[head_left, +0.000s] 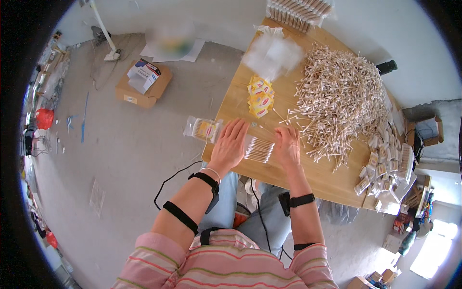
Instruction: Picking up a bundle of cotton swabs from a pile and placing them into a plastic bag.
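Observation:
A row of cotton swabs lies side by side near the table's front edge, between my two hands. My left hand rests flat with its fingers stretched out, at the row's left end, over what looks like a clear sleeve. By the row's right end, my right hand has its fingers curled together; what they hold, if anything, is hidden. A filled clear pack of swabs with a yellow label sits at the table's left edge, next to my left hand. Beyond my hands are yellow printed cards in a loose heap.
A big pile of loose cotton swabs covers the right of the wooden table. Behind the cards lie clear plastic bags. Filled packs crowd the right end; more are stacked at the far end. A cardboard box stands on the floor.

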The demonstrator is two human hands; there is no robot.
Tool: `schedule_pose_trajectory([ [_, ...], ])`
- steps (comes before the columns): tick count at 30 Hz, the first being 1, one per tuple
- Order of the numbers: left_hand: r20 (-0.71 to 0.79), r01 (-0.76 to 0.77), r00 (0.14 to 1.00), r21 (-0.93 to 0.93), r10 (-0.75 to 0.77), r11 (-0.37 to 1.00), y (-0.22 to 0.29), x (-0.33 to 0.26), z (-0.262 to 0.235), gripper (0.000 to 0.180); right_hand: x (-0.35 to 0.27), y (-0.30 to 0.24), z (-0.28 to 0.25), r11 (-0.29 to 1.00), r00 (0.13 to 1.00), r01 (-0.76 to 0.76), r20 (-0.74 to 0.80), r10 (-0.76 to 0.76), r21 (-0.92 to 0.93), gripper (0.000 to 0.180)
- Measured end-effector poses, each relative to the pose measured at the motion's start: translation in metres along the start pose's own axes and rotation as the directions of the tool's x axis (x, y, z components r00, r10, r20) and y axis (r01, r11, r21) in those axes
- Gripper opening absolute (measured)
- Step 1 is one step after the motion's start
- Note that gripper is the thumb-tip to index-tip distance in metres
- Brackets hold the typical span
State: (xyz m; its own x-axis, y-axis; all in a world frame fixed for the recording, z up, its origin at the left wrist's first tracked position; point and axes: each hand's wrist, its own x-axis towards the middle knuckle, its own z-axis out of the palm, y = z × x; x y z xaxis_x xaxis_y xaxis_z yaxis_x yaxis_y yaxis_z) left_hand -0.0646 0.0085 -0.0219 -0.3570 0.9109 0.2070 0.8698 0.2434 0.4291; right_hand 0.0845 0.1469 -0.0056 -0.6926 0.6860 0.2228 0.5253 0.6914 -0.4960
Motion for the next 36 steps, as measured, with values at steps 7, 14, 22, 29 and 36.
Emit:
schedule_pose_trajectory([
  [7, -0.037, -0.008, 0.999, -0.076, 0.005, 0.997, -0.004, 0.001, 0.004, 0.049, -0.044, -0.021, 0.013, 1.000, 0.997, -0.009, 0.077, 0.008, 0.020, 0.013],
  [14, -0.065, -0.012, 0.998, -0.106, 0.005, 0.994, -0.003, 0.000, 0.002, 0.044, -0.039, -0.035, 0.008, 0.988, 0.989, -0.114, -0.079, 0.123, 0.107, 0.009],
  [22, -0.039, 0.008, 0.999, -0.091, -0.011, 0.996, 0.001, 0.002, 0.001, 0.046, -0.060, -0.038, 0.017, 0.997, 0.997, -0.079, -0.024, 0.079, 0.010, 0.012],
  [29, -0.019, 0.013, 1.000, -0.087, -0.015, 0.996, -0.002, 0.003, 0.003, 0.053, -0.048, -0.037, 0.016, 0.999, 0.993, -0.041, -0.108, 0.037, -0.035, 0.007],
  [36, -0.066, -0.015, 0.998, -0.182, 0.004, 0.983, -0.009, -0.003, 0.004, 0.054, -0.066, -0.049, 0.011, 1.000, 0.998, 0.015, 0.060, -0.016, 0.009, 0.012],
])
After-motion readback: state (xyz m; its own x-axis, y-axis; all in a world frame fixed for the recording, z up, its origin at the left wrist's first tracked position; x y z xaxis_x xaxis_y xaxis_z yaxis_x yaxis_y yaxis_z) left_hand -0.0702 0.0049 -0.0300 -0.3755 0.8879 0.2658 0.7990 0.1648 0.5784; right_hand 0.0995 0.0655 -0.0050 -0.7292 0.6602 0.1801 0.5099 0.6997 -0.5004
